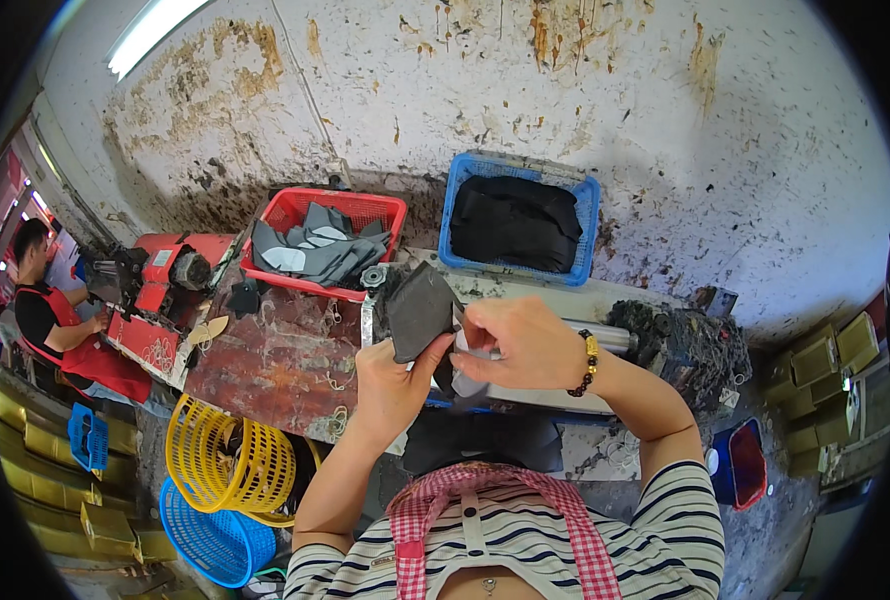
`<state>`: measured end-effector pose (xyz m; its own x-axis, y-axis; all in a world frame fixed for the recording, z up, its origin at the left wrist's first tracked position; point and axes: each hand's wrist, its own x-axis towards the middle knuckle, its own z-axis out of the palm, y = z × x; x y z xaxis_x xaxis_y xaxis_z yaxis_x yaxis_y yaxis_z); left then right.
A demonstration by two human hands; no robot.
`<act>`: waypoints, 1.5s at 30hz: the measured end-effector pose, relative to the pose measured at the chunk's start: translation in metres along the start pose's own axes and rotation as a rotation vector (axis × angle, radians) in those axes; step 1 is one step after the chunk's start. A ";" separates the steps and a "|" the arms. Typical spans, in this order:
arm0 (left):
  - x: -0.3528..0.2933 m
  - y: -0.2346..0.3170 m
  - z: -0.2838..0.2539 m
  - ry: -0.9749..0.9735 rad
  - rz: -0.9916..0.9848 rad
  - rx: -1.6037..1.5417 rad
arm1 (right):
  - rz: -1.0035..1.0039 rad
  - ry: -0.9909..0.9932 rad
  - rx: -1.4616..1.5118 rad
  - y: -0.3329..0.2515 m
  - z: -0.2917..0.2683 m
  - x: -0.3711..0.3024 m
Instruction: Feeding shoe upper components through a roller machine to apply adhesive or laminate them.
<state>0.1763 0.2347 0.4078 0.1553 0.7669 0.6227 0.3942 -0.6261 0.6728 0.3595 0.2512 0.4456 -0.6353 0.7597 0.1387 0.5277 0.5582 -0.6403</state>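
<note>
My left hand point(389, 378) pinches the lower edge of a dark grey, flat cut piece point(420, 312), perhaps fabric or leather, held up over the front of the bench. Thumb and fingers of my right hand point(525, 343) close on a paler grey-white part at its right side. Whether that part is a flap or a second piece I cannot tell. Beyond my hands, a red basket point(397, 222) holds a heap of grey pieces point(327, 250) with white patches. To its right, a blue basket point(592, 225) contains stacked black pieces point(513, 222). Black material point(480, 440) lies close to my body.
A lint-covered machine point(655, 345) stands right of my hands. The stained red bench top point(275, 345) extends left to a red machine point(170, 275), where a person in a red apron point(90, 345) works. Yellow point(230, 455) and blue point(215, 540) baskets stand lower left; a bin point(740, 465) stands at right.
</note>
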 end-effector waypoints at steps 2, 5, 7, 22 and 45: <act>0.000 0.004 0.001 0.033 0.017 -0.013 | -0.150 0.178 -0.008 -0.002 0.000 0.000; 0.000 0.003 0.000 0.044 0.059 0.030 | -0.158 0.126 0.073 0.004 -0.003 -0.001; 0.000 0.005 0.000 0.030 0.099 0.050 | -0.179 0.090 0.048 0.006 -0.007 -0.003; 0.005 0.011 -0.001 -0.195 0.252 0.369 | -0.245 0.089 -0.296 -0.003 -0.006 -0.003; 0.014 -0.013 0.002 -0.313 0.131 -0.005 | -0.118 -0.094 -0.135 0.012 -0.007 0.003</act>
<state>0.1752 0.2541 0.4068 0.4751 0.6854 0.5518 0.3481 -0.7223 0.5976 0.3680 0.2622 0.4430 -0.7438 0.6554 0.1312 0.5134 0.6859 -0.5157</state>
